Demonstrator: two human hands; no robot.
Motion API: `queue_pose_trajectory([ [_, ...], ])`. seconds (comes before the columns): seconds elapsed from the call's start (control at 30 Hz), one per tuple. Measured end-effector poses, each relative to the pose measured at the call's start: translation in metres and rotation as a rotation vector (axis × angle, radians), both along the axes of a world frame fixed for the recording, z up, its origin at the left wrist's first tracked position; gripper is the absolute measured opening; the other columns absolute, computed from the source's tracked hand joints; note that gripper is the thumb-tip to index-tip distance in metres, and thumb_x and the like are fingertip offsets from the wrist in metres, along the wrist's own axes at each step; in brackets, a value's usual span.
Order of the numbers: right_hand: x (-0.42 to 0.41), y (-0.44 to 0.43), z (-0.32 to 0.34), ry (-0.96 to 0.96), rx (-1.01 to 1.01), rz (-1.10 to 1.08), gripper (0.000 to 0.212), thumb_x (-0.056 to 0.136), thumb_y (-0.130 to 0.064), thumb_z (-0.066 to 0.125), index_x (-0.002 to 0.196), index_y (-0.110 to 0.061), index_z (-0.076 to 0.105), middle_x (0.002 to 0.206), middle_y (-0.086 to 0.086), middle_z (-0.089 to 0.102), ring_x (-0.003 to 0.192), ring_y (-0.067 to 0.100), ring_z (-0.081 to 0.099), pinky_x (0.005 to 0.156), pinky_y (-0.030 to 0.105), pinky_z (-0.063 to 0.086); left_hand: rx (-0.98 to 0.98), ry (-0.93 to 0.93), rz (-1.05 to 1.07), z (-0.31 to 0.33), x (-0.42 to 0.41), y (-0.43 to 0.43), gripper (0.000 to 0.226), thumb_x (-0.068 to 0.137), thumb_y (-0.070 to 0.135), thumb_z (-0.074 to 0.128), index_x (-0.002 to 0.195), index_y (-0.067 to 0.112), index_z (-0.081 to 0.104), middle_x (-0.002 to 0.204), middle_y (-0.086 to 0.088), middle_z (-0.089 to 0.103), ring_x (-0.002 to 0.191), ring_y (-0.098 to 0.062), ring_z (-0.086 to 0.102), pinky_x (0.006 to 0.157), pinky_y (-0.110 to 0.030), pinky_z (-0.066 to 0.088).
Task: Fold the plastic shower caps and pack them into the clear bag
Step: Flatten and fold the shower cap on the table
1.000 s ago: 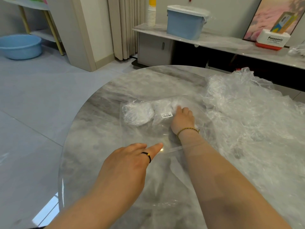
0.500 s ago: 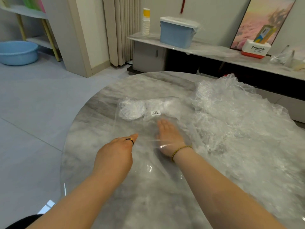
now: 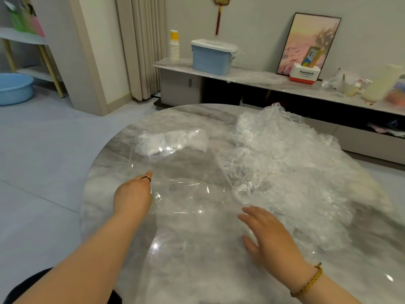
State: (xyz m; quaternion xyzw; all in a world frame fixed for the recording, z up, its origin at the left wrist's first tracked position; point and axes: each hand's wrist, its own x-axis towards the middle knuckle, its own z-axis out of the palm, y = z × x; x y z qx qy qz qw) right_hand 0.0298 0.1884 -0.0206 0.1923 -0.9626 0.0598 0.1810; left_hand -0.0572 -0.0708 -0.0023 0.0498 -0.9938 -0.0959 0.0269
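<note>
Round marble worktop (image 3: 197,119). Bag (image 3: 182,170) lies flat on it, closed end away from the person, mouth toward them.

Packed caps (image 3: 192,139): a white folded bundle at the far end of the bag, under the film, beside a small label (image 3: 176,147). Seated that deep, they leave the near part of the bag free for more.

Pile (image 3: 285,163): loose, crumpled caps heaped on the right half of the worktop, touching or just overlapping the bag's right side. Most of the job looks undone.

Left grip (image 3: 133,194): on the bag's left edge, near the mouth, back of the hand to the camera. One ringed finger lies along the film; the rest are hidden. Cannot tell whether it pinches the edge or only rests there. Likely purpose either way: keep the slippery bag from sliding and the mouth findable.

Right grip (image 3: 269,235): wide, fingers spread and relaxed, holding nothing. It hovers low over the worktop at the near fringe of the pile, clear of the bag mouth. Placement suggests the next cap gets drawn from that fringe.

Risk: thin clinging film, so one pull may drag several caps.
</note>
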Motion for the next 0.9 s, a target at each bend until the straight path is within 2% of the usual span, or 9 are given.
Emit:
queue_pose_trajectory([
  [0.1, 0.003, 0.026, -0.011, -0.075, 0.116, -0.214, 0.071, 0.028, -0.029, 0.094, 0.092, -0.011, 0.071, 0.093, 0.007, 0.072, 0.083, 0.026, 0.071, 0.063, 0.042, 0.056, -0.049, -0.042, -0.024, -0.005, 0.001, 0.0, 0.064, 0.087, -0.006, 0.037, 0.146, 0.016, 0.024, 0.143, -0.002, 0.041, 0.12, -0.024, 0.049, 0.093, -0.027, 0.038],
  [0.27, -0.004, 0.032, -0.011, -0.144, 0.137, -0.446, 0.078, 0.025, -0.035, 0.093, 0.096, -0.009, 0.071, 0.097, 0.011, 0.071, 0.079, 0.028, 0.07, 0.065, 0.043, 0.055, -0.086, -0.061, -0.122, -0.007, 0.004, 0.005, 0.061, 0.092, 0.004, 0.036, 0.147, 0.02, 0.017, 0.152, 0.004, 0.025, 0.138, -0.012, 0.026, 0.113, -0.028, 0.007],
  [0.4, -0.015, 0.025, 0.01, -0.204, 0.16, -0.554, 0.065, 0.086, -0.041, 0.057, 0.141, -0.015, 0.032, 0.141, 0.004, 0.037, 0.127, 0.025, 0.037, 0.105, 0.037, 0.025, -0.083, -0.014, -0.212, 0.0, 0.014, 0.015, 0.06, 0.095, 0.019, 0.042, 0.148, 0.024, 0.012, 0.154, 0.008, 0.016, 0.141, -0.008, 0.015, 0.114, -0.026, 0.0],
  [0.47, -0.016, 0.026, 0.017, -0.206, 0.125, -0.534, 0.041, 0.087, -0.029, 0.058, 0.125, -0.016, 0.051, 0.126, 0.003, 0.049, 0.118, 0.025, 0.042, 0.098, 0.033, 0.028, -0.057, 0.007, -0.266, 0.003, 0.021, 0.018, 0.059, 0.096, 0.023, 0.042, 0.147, 0.026, 0.011, 0.154, 0.008, 0.012, 0.142, -0.007, 0.011, 0.113, -0.025, -0.003],
  [0.53, -0.018, 0.029, 0.019, -0.056, 0.12, -0.449, 0.025, 0.054, -0.013, 0.086, 0.073, -0.014, 0.07, 0.082, 0.003, 0.065, 0.081, 0.028, 0.061, 0.07, 0.035, 0.046, 0.016, 0.047, -0.307, 0.008, 0.026, 0.02, 0.055, 0.097, 0.025, 0.041, 0.146, 0.028, 0.017, 0.154, 0.009, 0.013, 0.141, -0.007, 0.012, 0.111, -0.021, -0.005],
  [0.6, -0.019, 0.035, 0.019, 0.1, 0.022, -0.37, 0.035, 0.032, -0.003, 0.091, 0.05, -0.014, 0.064, 0.06, 0.001, 0.063, 0.061, 0.028, 0.063, 0.053, 0.03, 0.048, 0.107, 0.085, -0.343, 0.013, 0.03, 0.022, 0.049, 0.098, 0.024, 0.042, 0.143, 0.028, 0.026, 0.152, 0.01, 0.02, 0.14, -0.008, 0.016, 0.109, -0.017, -0.004],
  [0.7, -0.014, 0.032, 0.027, 0.233, -0.221, -0.243, 0.026, 0.05, 0.007, 0.085, 0.062, -0.008, 0.068, 0.071, 0.006, 0.069, 0.073, 0.031, 0.067, 0.069, 0.034, 0.05, 0.347, 0.129, -0.379, 0.014, 0.037, 0.03, 0.04, 0.094, 0.019, 0.049, 0.133, 0.024, 0.046, 0.141, 0.011, 0.039, 0.131, -0.01, 0.033, 0.1, -0.007, 0.011],
  [0.8, 0.001, 0.023, 0.046, 0.083, -0.731, -0.239, 0.021, 0.077, 0.004, 0.067, 0.074, -0.016, 0.064, 0.082, -0.001, 0.069, 0.081, 0.005, 0.064, 0.077, 0.006, 0.044, 0.723, 0.044, -0.413, 0.014, 0.05, 0.046, 0.031, 0.09, 0.016, 0.056, 0.116, 0.034, 0.053, 0.117, 0.022, 0.049, 0.103, 0.01, 0.045, 0.081, 0.01, 0.022],
  [0.9, 0.014, 0.009, 0.058, -0.135, -1.136, -0.207, 0.021, 0.084, 0.0, 0.06, 0.071, -0.017, 0.064, 0.069, -0.004, 0.068, 0.072, -0.003, 0.062, 0.066, 0.007, 0.047, 0.933, -0.108, -0.522, 0.007, 0.063, 0.063, 0.053, 0.084, 0.017, 0.065, 0.11, 0.05, 0.033, 0.115, 0.03, 0.043, 0.105, 0.021, 0.04, 0.091, 0.003, 0.029],
])
